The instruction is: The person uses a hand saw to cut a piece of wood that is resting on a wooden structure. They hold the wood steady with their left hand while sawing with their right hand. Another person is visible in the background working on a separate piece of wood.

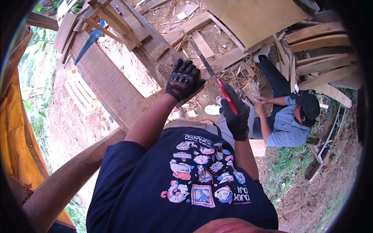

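Left hand (183, 79): gloved, laid flat with fingers spread on the wooden beam (116, 87).
Right hand (236, 116): gloved, clamped on the red handle of the handsaw (211, 73).
Handsaw: blade angled across the beam, just beside the left hand.
Seated person (287, 116): on the ground, right of the saw.

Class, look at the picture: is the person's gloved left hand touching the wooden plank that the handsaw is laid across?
Touching. The head view shows the left hand pressed flat on the plank, no gap beneath the glove, while the right hand holds the handsaw.
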The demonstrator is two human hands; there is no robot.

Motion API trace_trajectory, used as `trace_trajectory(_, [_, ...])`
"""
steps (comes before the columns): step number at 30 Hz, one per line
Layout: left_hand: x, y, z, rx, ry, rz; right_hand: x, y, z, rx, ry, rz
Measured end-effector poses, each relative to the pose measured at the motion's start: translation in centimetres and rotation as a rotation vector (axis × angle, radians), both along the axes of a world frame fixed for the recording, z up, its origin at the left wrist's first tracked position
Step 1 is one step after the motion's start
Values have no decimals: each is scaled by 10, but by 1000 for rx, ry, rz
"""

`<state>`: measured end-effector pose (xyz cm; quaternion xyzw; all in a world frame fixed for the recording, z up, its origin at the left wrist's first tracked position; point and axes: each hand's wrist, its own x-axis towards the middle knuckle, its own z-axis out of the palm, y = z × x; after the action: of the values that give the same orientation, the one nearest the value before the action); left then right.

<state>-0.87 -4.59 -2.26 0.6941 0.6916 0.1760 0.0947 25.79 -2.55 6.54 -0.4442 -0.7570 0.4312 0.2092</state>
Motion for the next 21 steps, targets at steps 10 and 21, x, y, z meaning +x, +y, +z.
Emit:
trace_trajectory(10, [-3,-1,-8,21,-66,8,14,-18,50,230,-168,104])
trace_trajectory(21, [-8,-2,-8,17,-170,10,-7,5,79,167,-198,123])
